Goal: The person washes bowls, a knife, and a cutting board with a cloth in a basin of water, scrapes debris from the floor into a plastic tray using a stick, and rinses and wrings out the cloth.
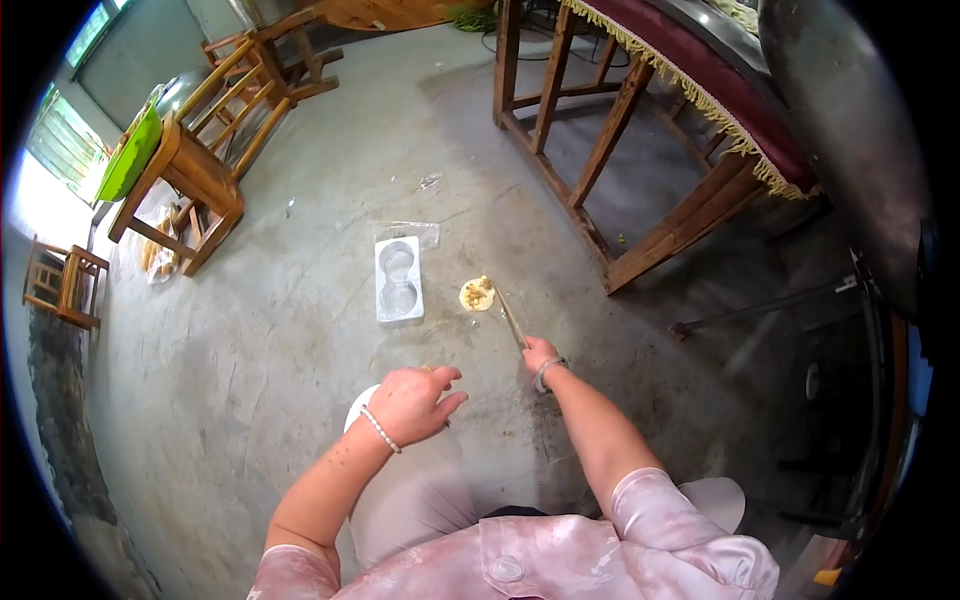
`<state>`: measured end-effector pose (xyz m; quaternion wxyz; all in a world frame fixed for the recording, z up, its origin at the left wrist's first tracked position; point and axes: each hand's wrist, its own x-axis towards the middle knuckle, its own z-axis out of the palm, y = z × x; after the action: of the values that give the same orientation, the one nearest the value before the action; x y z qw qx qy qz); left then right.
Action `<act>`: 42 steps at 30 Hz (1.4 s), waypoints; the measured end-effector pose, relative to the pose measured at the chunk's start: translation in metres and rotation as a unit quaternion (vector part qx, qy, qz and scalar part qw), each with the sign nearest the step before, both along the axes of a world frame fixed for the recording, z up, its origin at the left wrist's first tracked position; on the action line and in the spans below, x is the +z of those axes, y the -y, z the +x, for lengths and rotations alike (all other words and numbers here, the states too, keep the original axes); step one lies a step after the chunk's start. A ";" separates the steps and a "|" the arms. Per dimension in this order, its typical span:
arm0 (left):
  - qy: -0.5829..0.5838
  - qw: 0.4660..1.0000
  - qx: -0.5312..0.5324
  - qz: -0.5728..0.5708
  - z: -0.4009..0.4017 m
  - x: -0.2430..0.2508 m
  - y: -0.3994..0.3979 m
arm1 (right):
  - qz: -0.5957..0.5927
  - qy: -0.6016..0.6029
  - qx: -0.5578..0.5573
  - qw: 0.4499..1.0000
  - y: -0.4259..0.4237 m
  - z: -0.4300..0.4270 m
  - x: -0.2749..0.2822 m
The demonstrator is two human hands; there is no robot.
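My right hand (pixel 538 353) grips a thin wooden stick (pixel 511 319), perhaps chopsticks. Its far tip reaches the right edge of a round, pale piece of food (pixel 476 295) on the concrete floor, topped with yellow-brown crumbs. Over my left knee hovers my left hand (pixel 414 401), fingers apart, with nothing visible in it; its palm side is hidden. Part of a white thing (pixel 361 409) shows beside that wrist, too covered to identify. Left of the food lies a white plastic tray (pixel 399 309) with two round clear wells. A clear plastic wrapper (pixel 418 234) touches its far end.
At front right stands a wooden frame table (pixel 592 238) with a fringed maroon cloth (pixel 720 90). Wooden chairs (pixel 187 161) are at the left, one bearing a green basin (pixel 131 159). A plastic bag (pixel 159 244) lies beside it. Wrapper scraps (pixel 430 181) dot the floor.
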<state>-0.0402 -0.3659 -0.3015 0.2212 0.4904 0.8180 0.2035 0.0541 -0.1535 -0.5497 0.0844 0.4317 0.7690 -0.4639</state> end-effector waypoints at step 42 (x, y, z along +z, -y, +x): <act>0.094 0.955 0.281 -0.023 -0.090 -0.281 -0.059 | 0.109 0.028 0.144 0.983 0.024 0.002 0.039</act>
<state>-0.1305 -0.3068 -0.5828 0.2427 0.2144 0.9025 0.2838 0.0558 -0.1771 -0.5110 0.1242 0.3362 0.8663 -0.3479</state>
